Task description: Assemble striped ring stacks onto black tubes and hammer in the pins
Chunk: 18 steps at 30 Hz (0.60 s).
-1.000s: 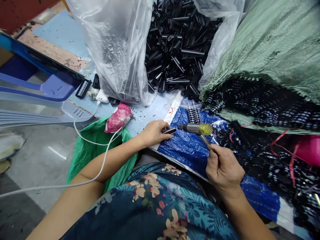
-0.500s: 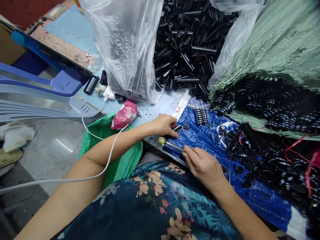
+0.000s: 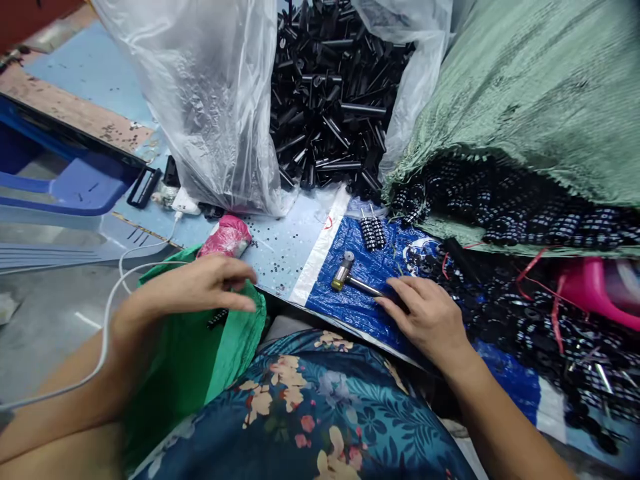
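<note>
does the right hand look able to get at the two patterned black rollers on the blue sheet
Probably yes: the right hand is at the handle end of the hammer, and the patterned black rollers lie uncovered beyond its fingertips, with blue sheet between and nothing seen blocking.

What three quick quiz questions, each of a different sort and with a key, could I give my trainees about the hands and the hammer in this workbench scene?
1. Multiple choice: which surface shows directly around the head of the hammer?
A) the green bag
B) the blue sheet
C) the pink bundle

2. True or false: the right hand is nearer the hammer than the left hand is.

3. Fill in the missing colour: the clear plastic bag holds many ____ tubes.

Key: 1. B; 2. True; 3. black
</note>
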### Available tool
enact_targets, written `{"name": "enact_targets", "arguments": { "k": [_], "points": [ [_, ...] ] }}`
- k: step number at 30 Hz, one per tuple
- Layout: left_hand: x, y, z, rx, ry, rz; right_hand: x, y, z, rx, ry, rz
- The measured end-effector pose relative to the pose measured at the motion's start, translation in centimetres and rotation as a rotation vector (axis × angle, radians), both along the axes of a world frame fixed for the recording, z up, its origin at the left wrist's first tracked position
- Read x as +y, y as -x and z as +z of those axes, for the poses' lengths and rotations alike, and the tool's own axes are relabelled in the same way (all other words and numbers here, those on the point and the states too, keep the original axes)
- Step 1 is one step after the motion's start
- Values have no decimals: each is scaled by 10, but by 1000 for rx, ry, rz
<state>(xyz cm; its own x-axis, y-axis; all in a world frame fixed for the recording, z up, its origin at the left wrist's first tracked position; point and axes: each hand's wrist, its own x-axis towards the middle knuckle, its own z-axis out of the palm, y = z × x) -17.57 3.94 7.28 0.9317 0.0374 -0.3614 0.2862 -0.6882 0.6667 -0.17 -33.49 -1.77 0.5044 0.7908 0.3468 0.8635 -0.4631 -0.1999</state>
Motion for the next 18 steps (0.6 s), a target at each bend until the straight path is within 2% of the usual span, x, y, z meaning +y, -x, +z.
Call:
{"name": "enact_targets", "arguments": {
  "k": [1,2,4,5,7,9,12,15,18],
  "points": [
    [-17,-13,-6,14,95,-31,10,-6,5,1,-32,22],
    [-35,-30,-15,-40,153,11,19,-12,10,1,-64,40],
    [-73,-74,-36,-215,102,208,36,-18,20,6,-91,75],
    [-89,-97,-46,-274,64,230,42,-19,24,12,-88,100],
    [-115,-141,-64,-360,-73,194,44,-13,28,51,-74,166],
    [-131,-173,-75,-351,-208,121,34,-3,26,136,-89,204],
    [-138,-195,-79,-277,-312,4,2,12,17,303,-198,114],
    [-138,-197,-79,-257,-334,-37,-33,15,10,384,-333,-124],
    [-135,-195,-80,-292,-271,23,-57,2,10,304,-386,-395]
  ]
}}
